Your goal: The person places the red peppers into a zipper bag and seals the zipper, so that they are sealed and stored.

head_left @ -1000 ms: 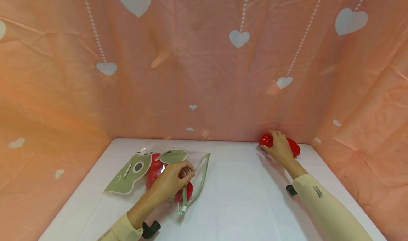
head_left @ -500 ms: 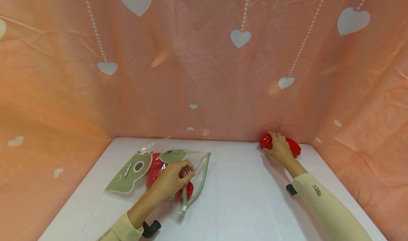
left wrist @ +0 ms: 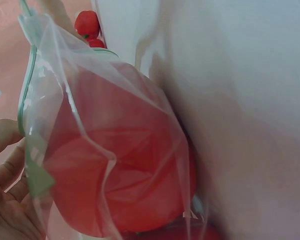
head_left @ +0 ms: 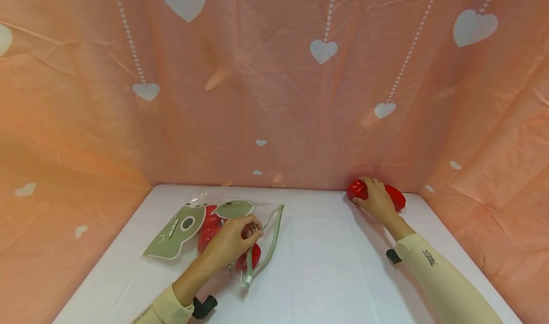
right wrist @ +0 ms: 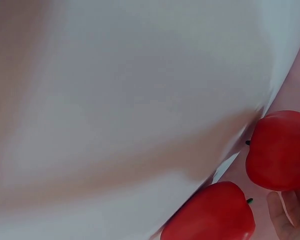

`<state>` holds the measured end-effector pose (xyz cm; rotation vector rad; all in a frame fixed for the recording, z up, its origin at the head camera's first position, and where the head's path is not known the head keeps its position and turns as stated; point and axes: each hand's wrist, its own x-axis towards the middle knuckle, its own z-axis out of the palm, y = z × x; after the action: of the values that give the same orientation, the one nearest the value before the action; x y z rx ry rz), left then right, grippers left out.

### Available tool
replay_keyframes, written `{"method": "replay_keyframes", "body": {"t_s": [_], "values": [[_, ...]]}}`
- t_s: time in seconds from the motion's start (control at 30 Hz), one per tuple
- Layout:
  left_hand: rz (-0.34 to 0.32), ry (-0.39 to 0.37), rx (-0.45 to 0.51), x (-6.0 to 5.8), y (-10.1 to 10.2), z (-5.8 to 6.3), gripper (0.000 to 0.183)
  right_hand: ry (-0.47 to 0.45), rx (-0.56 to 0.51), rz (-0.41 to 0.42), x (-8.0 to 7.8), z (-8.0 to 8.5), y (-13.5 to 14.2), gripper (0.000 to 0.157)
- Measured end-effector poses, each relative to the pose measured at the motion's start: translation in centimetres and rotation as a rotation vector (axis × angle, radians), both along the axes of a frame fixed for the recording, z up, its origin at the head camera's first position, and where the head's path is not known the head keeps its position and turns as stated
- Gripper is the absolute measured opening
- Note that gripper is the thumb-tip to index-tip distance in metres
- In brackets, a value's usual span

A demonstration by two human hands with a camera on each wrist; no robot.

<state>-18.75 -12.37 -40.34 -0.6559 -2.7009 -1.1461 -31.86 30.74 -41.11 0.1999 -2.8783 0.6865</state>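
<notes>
In the head view, my left hand [head_left: 233, 240] pinches the edge of a clear zip bag [head_left: 177, 236] with a green cartoon print and a green zip strip. Several red bell peppers [head_left: 208, 236] lie in the bag, partly hidden by the hand. The left wrist view has a red pepper [left wrist: 125, 185] large behind the plastic, with finger and thumb at the zip edge. At the far right, my right hand [head_left: 378, 202] grips a red bell pepper [head_left: 356, 190]. Another red bell pepper [head_left: 395, 198] sits just right of that hand; both have dark green stems in the right wrist view.
A white table [head_left: 319, 267] carries everything. Orange cloth with white hearts [head_left: 323, 51] rises along its back and both sides. The two peppers at the right stand close against the back cloth.
</notes>
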Motion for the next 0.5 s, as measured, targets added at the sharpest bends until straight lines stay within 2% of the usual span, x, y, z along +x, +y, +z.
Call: {"method": "replay_keyframes", "body": {"t_s": [0.2,0.5], "values": [[-0.002,-0.001,0.0,0.1,0.0,0.0,0.009,0.006,-0.046,0.005,0.4,0.0,0.1,0.079],[-0.003,-0.006,-0.003,0.2,0.0,0.2,0.01,0.02,-0.188,0.022,1.3,0.4,-0.9,0.078]]}}
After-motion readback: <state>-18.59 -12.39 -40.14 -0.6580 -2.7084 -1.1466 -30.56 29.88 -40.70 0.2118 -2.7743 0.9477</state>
